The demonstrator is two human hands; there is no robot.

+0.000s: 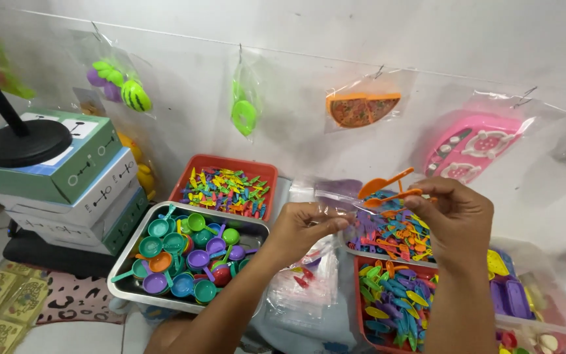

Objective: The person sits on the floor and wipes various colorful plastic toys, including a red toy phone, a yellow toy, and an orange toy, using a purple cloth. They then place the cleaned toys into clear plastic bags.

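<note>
A clear bag (335,196) is pinched by the left hand (306,229). Orange spoons (388,190), seemingly two, are gripped by the right hand (456,219) at three o'clock of it.

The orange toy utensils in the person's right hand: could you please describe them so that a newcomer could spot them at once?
Start at the white wall hung with bagged toys and drop to the two raised hands. The right hand pinches two orange toy utensils over a clear bag held by the left hand. Unlike the heaped pieces in the trays below, they are lifted in the air.
</note>
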